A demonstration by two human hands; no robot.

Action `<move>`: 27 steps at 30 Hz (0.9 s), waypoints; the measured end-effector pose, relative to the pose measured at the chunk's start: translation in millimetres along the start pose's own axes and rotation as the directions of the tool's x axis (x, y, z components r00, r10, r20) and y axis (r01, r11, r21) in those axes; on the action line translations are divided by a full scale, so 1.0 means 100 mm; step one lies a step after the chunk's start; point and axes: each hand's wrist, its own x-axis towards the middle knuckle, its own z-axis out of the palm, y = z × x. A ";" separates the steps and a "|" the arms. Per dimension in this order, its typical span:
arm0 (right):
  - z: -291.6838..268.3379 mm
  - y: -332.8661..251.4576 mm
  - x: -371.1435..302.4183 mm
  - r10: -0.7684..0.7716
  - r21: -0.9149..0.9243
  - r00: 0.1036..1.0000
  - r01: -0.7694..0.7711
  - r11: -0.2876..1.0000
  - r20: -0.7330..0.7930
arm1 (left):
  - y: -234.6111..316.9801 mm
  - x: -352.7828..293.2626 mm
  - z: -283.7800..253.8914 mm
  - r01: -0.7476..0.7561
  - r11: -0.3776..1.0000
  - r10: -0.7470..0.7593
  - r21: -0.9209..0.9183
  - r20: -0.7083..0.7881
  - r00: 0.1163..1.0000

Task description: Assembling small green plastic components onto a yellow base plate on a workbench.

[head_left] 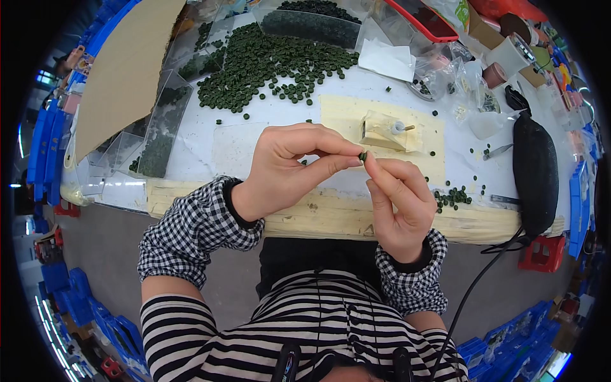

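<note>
Between the thumb and index finger of my left hand (289,162), a small dark green round piece (363,156) is pinched above the table's near side. From the right, my right hand (404,207) brings its curled index fingertip against this piece. Its thumb sits lower, apart from the piece, and whatever else those fingers may hold is hidden. Just beyond the hands stands a small block wrapped in cream tape (382,132), with a short peg sticking out to the right. Many similar green pieces (254,63) lie in a heap farther back.
A small cluster of green pieces (453,198) lies right of my right hand. A black pouch-like object (534,172) with a cable is at the table's right end. Cardboard (130,76) covers clear trays on the left. White paper (386,60) and a red-edged phone (423,19) lie behind.
</note>
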 end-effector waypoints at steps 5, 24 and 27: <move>-0.01 0.01 -0.01 0.011 0.021 0.999 -0.011 1.000 0.031 | -0.01 0.00 -0.01 -0.071 0.994 0.071 0.083 0.003 0.997; -0.01 -0.02 0.01 0.025 0.036 1.000 -0.025 0.999 0.005 | 0.02 0.01 -0.01 -0.072 0.990 0.071 0.122 0.006 0.997; -0.01 -0.01 0.02 0.006 0.032 1.000 -0.005 0.999 -0.010 | 0.02 0.00 0.00 -0.039 0.995 0.040 0.092 -0.006 0.999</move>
